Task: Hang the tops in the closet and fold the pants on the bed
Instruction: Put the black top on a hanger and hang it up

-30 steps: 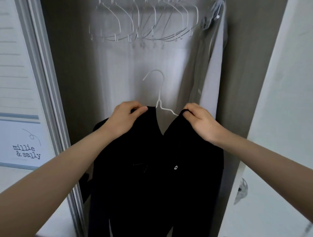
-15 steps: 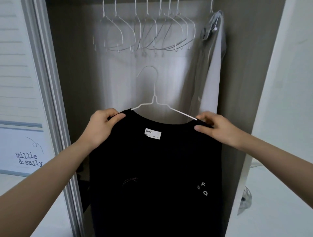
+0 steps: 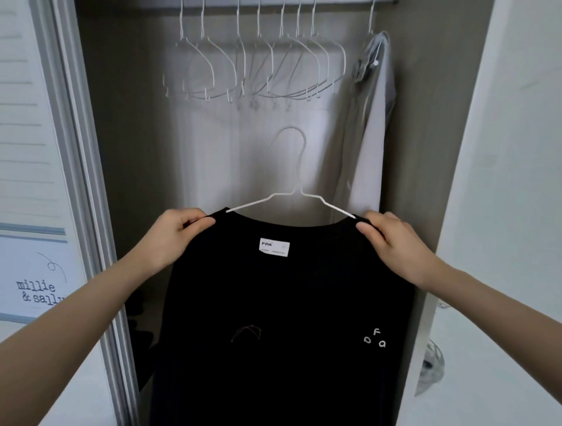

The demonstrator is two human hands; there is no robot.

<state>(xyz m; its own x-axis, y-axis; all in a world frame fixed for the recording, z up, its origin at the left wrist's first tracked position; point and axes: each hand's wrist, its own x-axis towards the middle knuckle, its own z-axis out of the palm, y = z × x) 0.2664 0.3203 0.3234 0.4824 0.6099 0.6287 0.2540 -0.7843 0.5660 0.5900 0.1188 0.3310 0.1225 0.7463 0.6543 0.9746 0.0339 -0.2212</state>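
Black top (image 3: 289, 304) on a white wire hanger (image 3: 292, 200), held up in front of the open closet, below the closet rail (image 3: 231, 4) and not yet hooked on it. From left to right: a sliding closet door (image 3: 33, 152) with horizontal slats and a printed label reading "millie & sally"; the left hand (image 3: 176, 237), its fingers (image 3: 197, 226) curled round the top's left shoulder, pinching the fabric just beside the hanger's left arm; the neckline, with a white size tag (image 3: 274, 247) marked "FPA" sewn inside; the hanger's hook, upright above the collar and free of the rail; the right hand (image 3: 395, 246), its fingers (image 3: 369, 231) pinching the right shoulder where the wire enters the cloth. Small white letters (image 3: 375, 338) show on the lower right of the garment. Above, a row of empty white hangers (image 3: 258, 70) hangs from the rail; at the rail's right end hangs a pale grey garment (image 3: 368, 146). A white wall (image 3: 517, 152) bounds the closet on the right.
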